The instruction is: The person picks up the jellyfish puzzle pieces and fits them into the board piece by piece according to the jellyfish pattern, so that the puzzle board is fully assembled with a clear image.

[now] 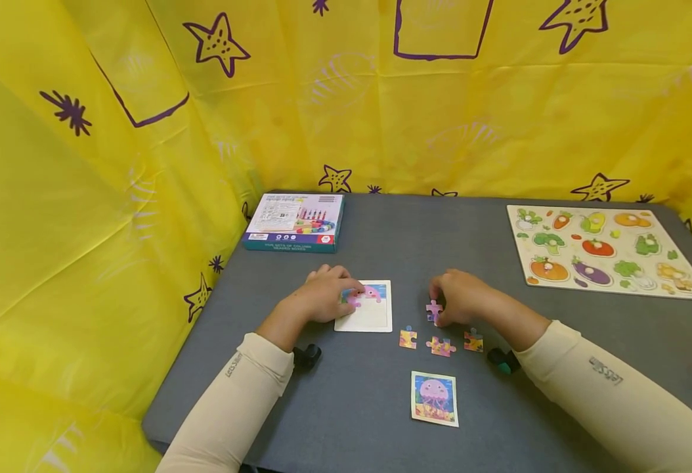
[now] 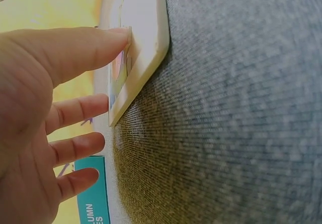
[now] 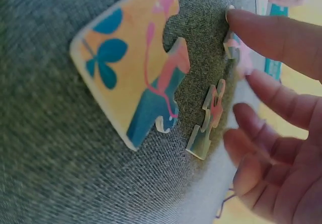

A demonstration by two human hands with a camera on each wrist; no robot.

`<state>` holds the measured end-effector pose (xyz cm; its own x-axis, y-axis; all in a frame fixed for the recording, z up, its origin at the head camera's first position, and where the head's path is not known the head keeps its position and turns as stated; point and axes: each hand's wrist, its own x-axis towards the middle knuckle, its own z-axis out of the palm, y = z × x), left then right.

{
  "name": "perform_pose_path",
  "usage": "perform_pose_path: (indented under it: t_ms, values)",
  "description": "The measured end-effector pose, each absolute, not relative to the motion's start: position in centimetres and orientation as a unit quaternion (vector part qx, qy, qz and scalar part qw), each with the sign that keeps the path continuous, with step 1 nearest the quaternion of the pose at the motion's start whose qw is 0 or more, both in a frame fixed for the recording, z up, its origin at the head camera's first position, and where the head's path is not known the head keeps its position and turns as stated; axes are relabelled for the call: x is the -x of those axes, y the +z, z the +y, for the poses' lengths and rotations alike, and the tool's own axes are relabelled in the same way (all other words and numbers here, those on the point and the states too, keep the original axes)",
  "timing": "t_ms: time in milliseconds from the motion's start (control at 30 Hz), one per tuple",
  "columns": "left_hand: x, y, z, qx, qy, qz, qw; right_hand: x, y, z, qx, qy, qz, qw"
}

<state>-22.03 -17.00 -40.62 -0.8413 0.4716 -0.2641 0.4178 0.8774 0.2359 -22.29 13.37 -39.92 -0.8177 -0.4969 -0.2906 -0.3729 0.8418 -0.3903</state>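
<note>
Left hand: this one (image 1: 327, 295) is resting on the tray, thumb on the pieces already in it, fingers loosely spread
Right hand: well apart from the left, this one (image 1: 461, 299) pinches a pink-and-purple puzzle piece (image 1: 433, 311) between thumb and index finger, just right of the tray
Tray: small pale square puzzle tray (image 1: 375, 320), pink-and-blue pieces (image 1: 373, 293) along its far side, near part bare
Loose bits: three in a rough row nearer than the right hand, a left piece (image 1: 408, 338), a middle piece (image 1: 441, 347) and a right piece (image 1: 473, 341); right wrist view shows another piece (image 3: 206, 123) by the fingers
Jellyfish card: nearer still, a picture card (image 1: 434, 398) flat on the grey tabletop (image 1: 346, 394)
Far left: teal-edged box (image 1: 293, 222)
Far right: vegetable board (image 1: 628, 244)
Backdrop: yellow cloth (image 1: 381, 131) with starfish doodles
</note>
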Motion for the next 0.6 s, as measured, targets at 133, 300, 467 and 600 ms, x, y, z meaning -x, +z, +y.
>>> perform_pose_path:
  t_ms: [133,300,467,600]
  values:
    - [22.1,-40.8,-17.1,-0.232,0.087,0.955,0.162,22.4,-40.0,13.5,0.229,-0.209,0.932,0.185]
    - [22.1,-41.0,-17.4,-0.237,0.09,0.954,0.158,22.8,-39.8,13.0,0.211,-0.278,0.917,0.194]
    - [22.1,-41.1,-17.6,-0.242,0.096,0.954,0.151,23.4,-39.5,11.6,0.188,-0.33,0.902,0.207]
    - [22.1,-41.2,-17.7,-0.242,0.101,0.954,0.147,23.8,-39.4,9.6,0.167,-0.367,0.888,0.222]
